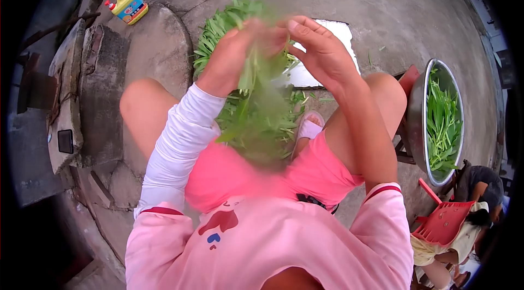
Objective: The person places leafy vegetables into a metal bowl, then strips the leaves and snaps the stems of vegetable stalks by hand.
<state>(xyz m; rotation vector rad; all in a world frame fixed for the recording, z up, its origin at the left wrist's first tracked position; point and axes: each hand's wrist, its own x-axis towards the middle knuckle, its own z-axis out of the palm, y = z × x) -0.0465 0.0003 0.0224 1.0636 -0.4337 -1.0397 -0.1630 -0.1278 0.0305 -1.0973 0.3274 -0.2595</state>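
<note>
My left hand (240, 50), below a white arm sleeve, is closed around a bunch of leafy green stems (248, 74), whose long leaves hang down blurred by motion. Close beside it, my right hand (319, 50) is closed in a pinch, thumb against fingers, on a thin green stem at the top of the bunch. The fingertips of both hands nearly meet and are smeared. Beneath them lies a pile of leafy greens (215, 31) on the ground, with more cut greens (278, 126) between my feet. My forearms and the hanging leaves partly hide this pile.
A white board (341, 36) lies on the concrete behind my right hand. To the right, a metal basin (428, 121) holds more greens. A yellow jug (130, 6) stands at the upper left, and a phone (65, 141) lies on a ledge. Someone sits near a red chair (445, 222).
</note>
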